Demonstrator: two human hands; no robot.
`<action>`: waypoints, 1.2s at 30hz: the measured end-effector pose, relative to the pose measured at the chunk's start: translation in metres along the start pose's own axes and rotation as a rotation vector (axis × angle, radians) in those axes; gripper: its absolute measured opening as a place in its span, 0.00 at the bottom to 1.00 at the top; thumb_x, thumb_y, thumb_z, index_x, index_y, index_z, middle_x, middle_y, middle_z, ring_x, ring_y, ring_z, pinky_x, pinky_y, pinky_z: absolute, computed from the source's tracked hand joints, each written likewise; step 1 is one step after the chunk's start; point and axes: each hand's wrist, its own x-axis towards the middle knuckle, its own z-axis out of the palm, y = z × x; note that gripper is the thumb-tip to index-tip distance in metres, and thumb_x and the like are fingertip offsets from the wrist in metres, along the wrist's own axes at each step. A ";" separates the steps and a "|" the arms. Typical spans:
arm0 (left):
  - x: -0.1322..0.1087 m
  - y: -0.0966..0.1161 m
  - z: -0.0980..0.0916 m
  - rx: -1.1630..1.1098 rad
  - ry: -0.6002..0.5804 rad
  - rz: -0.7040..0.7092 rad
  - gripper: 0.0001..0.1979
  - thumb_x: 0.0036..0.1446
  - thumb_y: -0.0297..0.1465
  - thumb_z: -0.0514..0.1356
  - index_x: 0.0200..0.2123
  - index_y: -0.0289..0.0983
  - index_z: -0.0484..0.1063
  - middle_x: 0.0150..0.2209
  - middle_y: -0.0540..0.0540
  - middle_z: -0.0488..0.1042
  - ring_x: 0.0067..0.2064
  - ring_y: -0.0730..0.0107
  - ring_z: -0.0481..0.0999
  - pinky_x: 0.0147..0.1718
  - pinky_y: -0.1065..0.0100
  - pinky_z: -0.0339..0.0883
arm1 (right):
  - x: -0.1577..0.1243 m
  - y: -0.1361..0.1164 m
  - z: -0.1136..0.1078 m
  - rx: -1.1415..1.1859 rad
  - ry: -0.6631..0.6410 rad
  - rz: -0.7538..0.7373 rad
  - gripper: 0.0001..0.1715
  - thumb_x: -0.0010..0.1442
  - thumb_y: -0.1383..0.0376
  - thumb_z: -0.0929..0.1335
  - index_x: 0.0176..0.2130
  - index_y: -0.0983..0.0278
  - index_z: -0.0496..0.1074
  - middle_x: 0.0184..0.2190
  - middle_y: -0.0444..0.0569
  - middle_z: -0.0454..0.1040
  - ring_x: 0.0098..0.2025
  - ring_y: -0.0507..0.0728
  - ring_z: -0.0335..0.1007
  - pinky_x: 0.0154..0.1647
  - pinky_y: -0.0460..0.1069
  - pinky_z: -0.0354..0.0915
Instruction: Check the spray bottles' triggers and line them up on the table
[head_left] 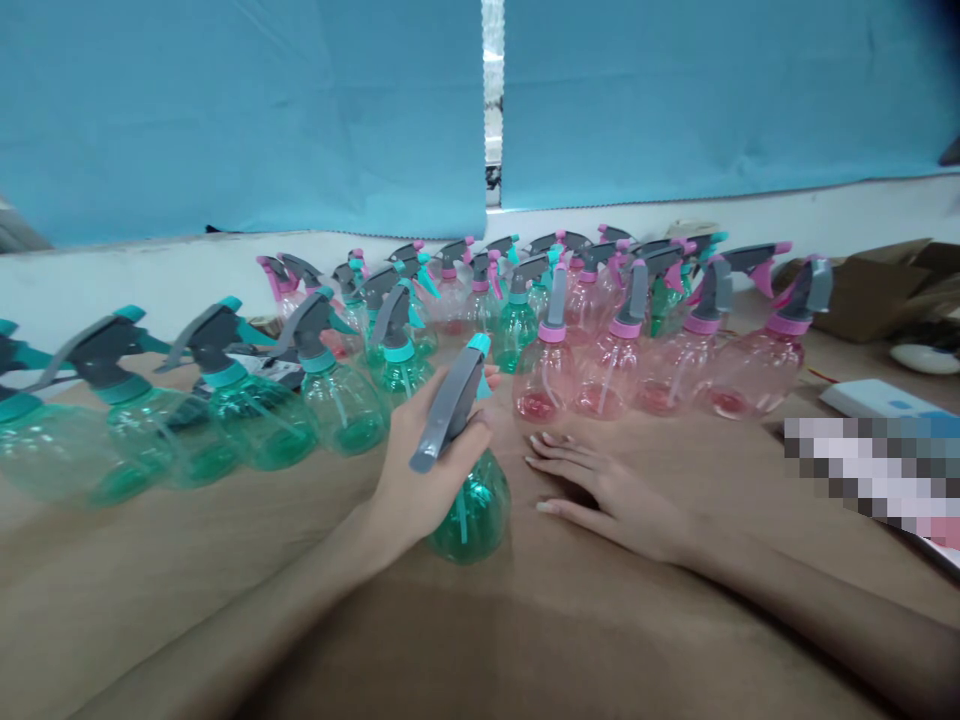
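My left hand [420,470] is wrapped round the neck of a green spray bottle [472,515] with a grey and teal trigger head. That bottle stands upright on the brown table [570,630], its lower body showing beneath my fingers. My right hand [592,485] rests palm down on the table to the right of it, fingers spread and holding nothing. Just beyond my right hand stands a pink spray bottle [541,380], first in a row of pink ones. Left of my left hand, a green spray bottle [345,400] stands in a row of green ones.
Behind these rows, several more pink and green bottles crowd together near the white wall [150,280]. A cardboard box [870,290], a white computer mouse [926,358] and a white-and-blue box [877,400] are at the right. Blue cloth [247,110] hangs at the back.
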 end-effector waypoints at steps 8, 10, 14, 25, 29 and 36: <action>-0.001 0.000 0.001 -0.020 0.002 0.006 0.14 0.54 0.28 0.55 0.44 0.44 0.68 0.30 0.52 0.72 0.35 0.64 0.73 0.36 0.63 0.66 | 0.000 0.001 0.000 -0.040 -0.020 0.009 0.32 0.63 0.49 0.61 0.61 0.58 0.58 0.63 0.48 0.57 0.65 0.60 0.48 0.64 0.61 0.49; 0.000 -0.001 0.001 -0.022 -0.002 0.006 0.13 0.54 0.28 0.55 0.44 0.44 0.67 0.29 0.52 0.72 0.35 0.64 0.73 0.37 0.62 0.66 | 0.000 0.001 0.001 -0.045 -0.023 0.007 0.32 0.63 0.49 0.61 0.62 0.58 0.57 0.63 0.48 0.57 0.65 0.60 0.48 0.64 0.61 0.50; 0.000 0.000 0.001 -0.037 -0.003 -0.008 0.13 0.54 0.28 0.55 0.44 0.44 0.67 0.29 0.52 0.71 0.35 0.64 0.73 0.37 0.62 0.66 | 0.000 0.001 0.001 -0.049 -0.027 0.011 0.32 0.63 0.49 0.61 0.61 0.60 0.58 0.63 0.49 0.57 0.65 0.60 0.48 0.64 0.60 0.49; 0.000 -0.001 0.001 -0.052 0.013 0.003 0.11 0.54 0.28 0.55 0.42 0.44 0.67 0.29 0.52 0.69 0.36 0.64 0.73 0.38 0.62 0.66 | 0.000 0.002 0.001 -0.050 -0.018 0.004 0.32 0.63 0.49 0.61 0.61 0.60 0.58 0.63 0.48 0.56 0.65 0.60 0.48 0.64 0.61 0.50; 0.000 -0.002 0.002 -0.046 0.013 0.012 0.12 0.54 0.27 0.55 0.43 0.44 0.67 0.28 0.54 0.69 0.31 0.68 0.72 0.37 0.64 0.66 | 0.000 0.002 0.001 -0.056 -0.019 0.007 0.32 0.63 0.49 0.61 0.61 0.60 0.59 0.63 0.48 0.56 0.65 0.60 0.48 0.64 0.61 0.49; 0.000 0.001 -0.001 0.002 0.010 0.054 0.09 0.50 0.25 0.55 0.35 0.42 0.67 0.25 0.54 0.69 0.27 0.69 0.70 0.31 0.65 0.65 | 0.000 0.003 0.002 -0.044 -0.022 0.005 0.32 0.63 0.49 0.61 0.62 0.60 0.58 0.63 0.48 0.56 0.65 0.60 0.48 0.64 0.60 0.49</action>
